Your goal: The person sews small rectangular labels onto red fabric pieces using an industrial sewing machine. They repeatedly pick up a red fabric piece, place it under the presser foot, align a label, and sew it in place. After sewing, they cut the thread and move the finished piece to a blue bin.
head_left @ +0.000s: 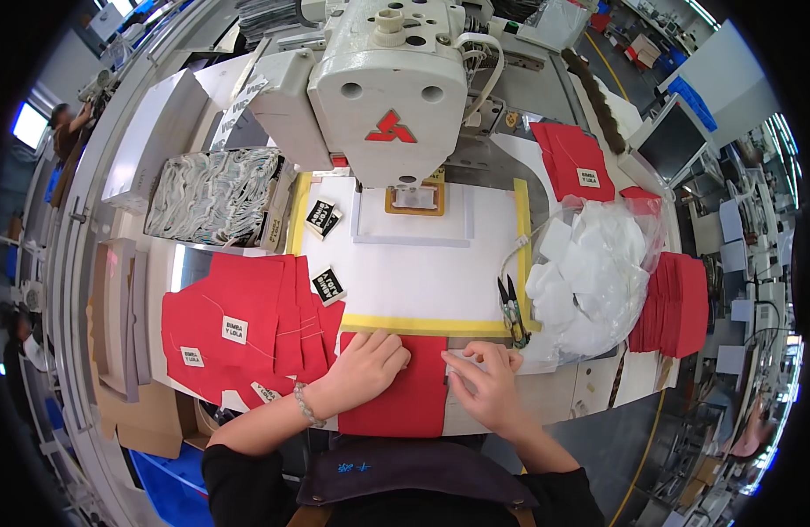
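A red fabric piece (pixel 394 406) lies at the front edge of the sewing table, below the yellow tape border. My left hand (pixel 363 373) rests on its upper left part, fingers curled together and pressed onto the cloth; the thumb is hidden. At the piece's right edge, my right hand (pixel 488 382) has thumb and forefinger drawn close together. Something small and pale seems to be at those fingertips, too small to name. Thread snips (pixel 513 314) with dark blades lie just above my right hand. Left of my left hand is a spread of red fabric pieces (pixel 238 307) with sewn white labels.
The white sewing machine head (pixel 387 97) stands over a clear frame (pixel 412 241) on the white work plate. Black labels (pixel 327 285) lie at its left. A box of label strips (pixel 213 198), a plastic bag of white pieces (pixel 589 272) and a red fabric stack (pixel 673 303) flank it.
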Motion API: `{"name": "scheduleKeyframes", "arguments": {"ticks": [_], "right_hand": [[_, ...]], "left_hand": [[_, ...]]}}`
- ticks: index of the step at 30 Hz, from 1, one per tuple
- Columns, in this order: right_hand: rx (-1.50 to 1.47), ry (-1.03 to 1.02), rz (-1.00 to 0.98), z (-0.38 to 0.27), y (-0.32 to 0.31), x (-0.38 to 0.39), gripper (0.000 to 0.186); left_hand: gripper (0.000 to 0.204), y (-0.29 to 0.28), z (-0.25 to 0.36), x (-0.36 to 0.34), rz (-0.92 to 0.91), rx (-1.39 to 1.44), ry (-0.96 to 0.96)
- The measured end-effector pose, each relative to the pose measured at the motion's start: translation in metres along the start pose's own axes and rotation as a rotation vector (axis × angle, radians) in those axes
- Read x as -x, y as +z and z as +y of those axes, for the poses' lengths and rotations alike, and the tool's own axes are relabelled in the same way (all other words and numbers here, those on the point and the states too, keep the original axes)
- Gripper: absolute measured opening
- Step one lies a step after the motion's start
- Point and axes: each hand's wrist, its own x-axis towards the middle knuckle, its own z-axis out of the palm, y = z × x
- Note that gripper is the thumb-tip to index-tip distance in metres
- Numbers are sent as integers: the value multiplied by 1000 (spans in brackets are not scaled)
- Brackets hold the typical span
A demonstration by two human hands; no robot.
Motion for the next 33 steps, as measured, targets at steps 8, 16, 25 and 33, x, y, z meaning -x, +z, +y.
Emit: {"name": "scheduleKeyframes", "arguments": {"ticks": [8, 16, 25, 33], "right_hand": [[159, -16, 91, -4, 13, 12, 37], [187, -33, 148, -5, 15, 17, 37], [104, -110, 206, 0, 12, 26, 39], [-180, -483, 279, 22, 4, 30, 41]], "left_hand": [[15, -13, 1, -14, 27, 30, -56], [15, -6, -4, -13, 17, 149, -85], [13, -4, -4, 3, 117, -54, 82], [17, -50, 5, -15, 413, -277, 318]]}}
